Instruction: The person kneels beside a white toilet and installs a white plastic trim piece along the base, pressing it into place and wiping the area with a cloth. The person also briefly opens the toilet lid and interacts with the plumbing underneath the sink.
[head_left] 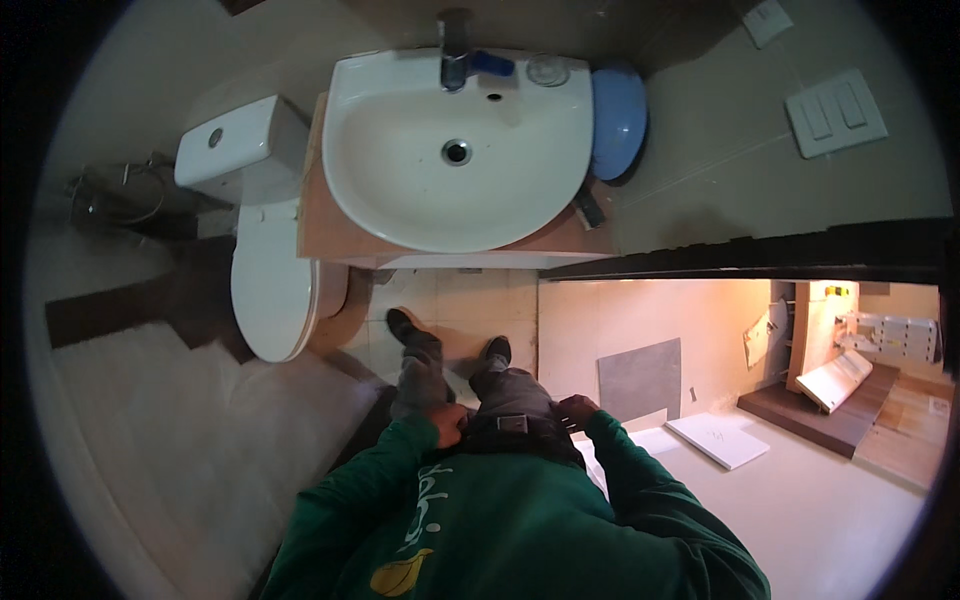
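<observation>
Located at the waist, between both hands: black belt with square metal buckle (pixel 512 424), worn over dark cloth trousers (pixel 515 392). Left hand (pixel 448 425): set against left hip, fingers partly curled. Right hand (pixel 576 411): at right hip, fingers bent beside waistband. Cannot tell exact opening of either, nor whether any fabric or small item is gripped. Probably drawn in to rest on, or work at, the waistband.

Ahead: white ceramic washbasin (pixel 400 185), seated on light-brown wooden surface (pixel 315 220), presumably for support beneath chrome tap (pixel 453 62). Inside washbasin: round metal drain (pixel 457 152). On rear ledge: small blue object (pixel 492 64), kind unclear, and clear round dish (pixel 548 70), probably kept within reach of tap; contents indistinguishable. Right of washbasin: blue oval plastic tub (pixel 620 120), apparently stood on edge to save room; interior hidden.

To the left: white ceramic toilet (pixel 268 290), lid lowered, interior hidden. To the right, on floor: white rectangular board (pixel 716 441), lying flat.
</observation>
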